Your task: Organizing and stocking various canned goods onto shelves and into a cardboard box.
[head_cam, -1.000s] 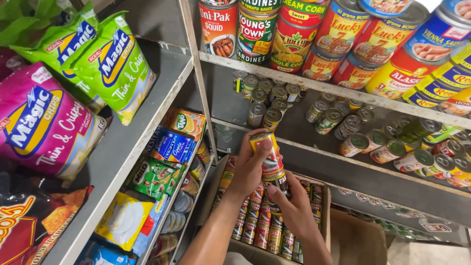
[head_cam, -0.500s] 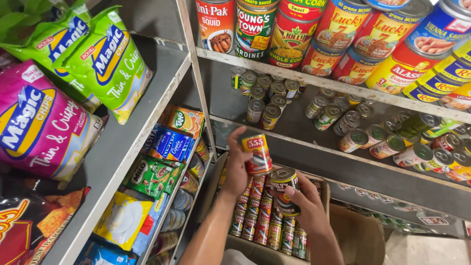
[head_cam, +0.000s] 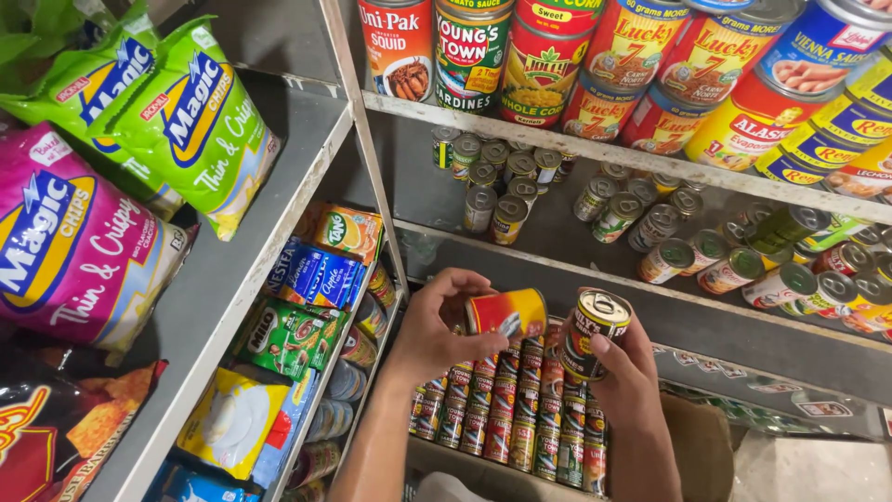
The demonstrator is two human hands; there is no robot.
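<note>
The left hand (head_cam: 437, 335) clasps a red-and-yellow can (head_cam: 506, 313) lying sideways; the right hand (head_cam: 624, 372) grips a tilted dark can (head_cam: 593, 332) just beside it, above the boxed rows of cans (head_cam: 506, 418).

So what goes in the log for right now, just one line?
left hand: holds red-yellow can | right hand: holds pull-tab can | below: cardboard box with rows of cans

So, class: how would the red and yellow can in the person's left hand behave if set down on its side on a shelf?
The red and yellow can is a smooth cylinder, so on its side it would probably roll. Its metal wall looks stiff and should not dent under the left hand. Sealed, it is likely heavy for its size.
</note>
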